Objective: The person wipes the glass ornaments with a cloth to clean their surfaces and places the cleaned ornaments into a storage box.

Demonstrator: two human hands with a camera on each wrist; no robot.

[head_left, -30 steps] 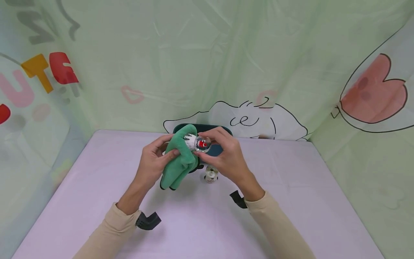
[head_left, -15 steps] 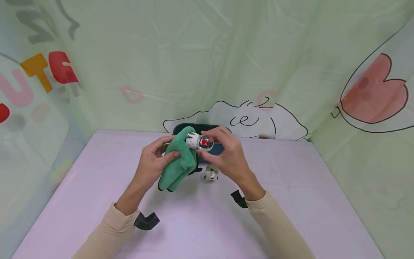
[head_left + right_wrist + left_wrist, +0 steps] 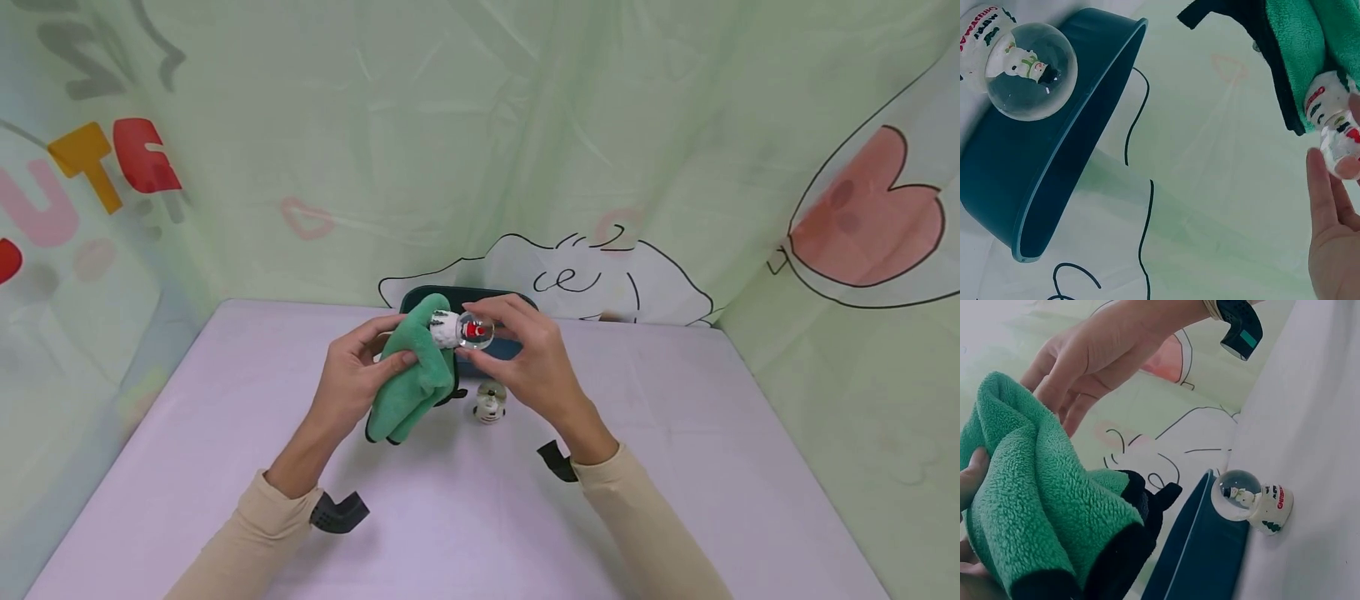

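Wipe looked midway: L hand (image 3: 354, 362) gripped cloth (image 3: 412, 387), R hand (image 3: 528, 358) pinched red-fig. globe (image 3: 453, 330); snowman globe (image 3: 490, 403) (nr. tub (image 3: 1022, 156)) maybe awaited wiping.

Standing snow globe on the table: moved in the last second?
No. In the head view, the standing globe keeps its place in front of the blue tub, no visible shift either way.

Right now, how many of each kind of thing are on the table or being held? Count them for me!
Snow globes: 2
Green towel with black trim: 1
Dark teal tub: 1
Total: 4
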